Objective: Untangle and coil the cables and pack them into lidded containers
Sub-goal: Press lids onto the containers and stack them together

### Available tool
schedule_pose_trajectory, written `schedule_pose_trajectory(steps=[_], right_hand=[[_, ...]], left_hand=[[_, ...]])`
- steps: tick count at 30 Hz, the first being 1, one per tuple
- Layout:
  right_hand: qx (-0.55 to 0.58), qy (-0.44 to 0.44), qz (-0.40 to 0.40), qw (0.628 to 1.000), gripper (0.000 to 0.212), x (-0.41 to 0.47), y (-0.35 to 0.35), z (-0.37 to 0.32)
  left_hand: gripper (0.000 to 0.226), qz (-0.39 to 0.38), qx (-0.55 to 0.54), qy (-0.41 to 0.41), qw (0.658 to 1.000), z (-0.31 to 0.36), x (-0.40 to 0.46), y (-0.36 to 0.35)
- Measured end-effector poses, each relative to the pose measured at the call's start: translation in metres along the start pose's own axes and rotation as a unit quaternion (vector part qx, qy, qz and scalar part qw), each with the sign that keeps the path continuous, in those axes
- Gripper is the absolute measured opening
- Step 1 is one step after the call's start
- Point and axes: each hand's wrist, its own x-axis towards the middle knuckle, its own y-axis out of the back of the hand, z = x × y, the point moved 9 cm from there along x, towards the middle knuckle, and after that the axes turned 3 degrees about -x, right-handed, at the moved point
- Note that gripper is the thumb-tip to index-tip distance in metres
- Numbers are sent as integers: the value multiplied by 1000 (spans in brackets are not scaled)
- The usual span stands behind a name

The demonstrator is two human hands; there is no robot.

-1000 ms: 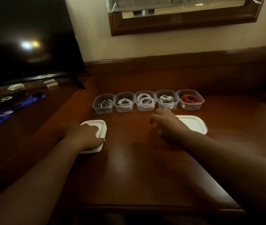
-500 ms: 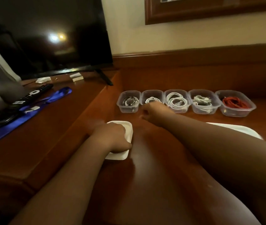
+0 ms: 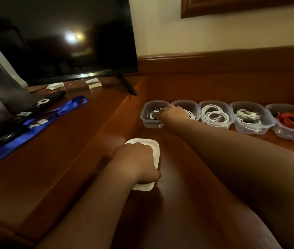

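L hand [image 3: 135,162] grips lid [image 3: 154,150] under it; R hand [image 3: 174,115] grips leftmost container [image 3: 151,121] rim.

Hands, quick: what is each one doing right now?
Left hand: fingers curled over the white lid, gripping it.
Right hand: at the leftmost container; grip cannot be told.

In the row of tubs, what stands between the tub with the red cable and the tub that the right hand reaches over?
In the head view, two open tubs: one with white coils, one with a bundled white cable.
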Motion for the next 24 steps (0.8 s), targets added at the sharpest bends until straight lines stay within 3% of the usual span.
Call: schedule_pose_trajectory(steps=[11,17,21,24], right_hand=[[102,41,65,992,22,-40,40,4],[143,39,122,981,20,-128,75,18],[154,15,108,982,20,-195,70,22],[172,-1,86,981,30,-234,61,21]], left_hand=[[45,-19,-1,-4,1000,0,3,-3],[34,-27,-15,1,1000,13,-4,-2],[44,-10,8,-8,1000,28,-22,5],[26,6,63,18,998,31,-27,5]])
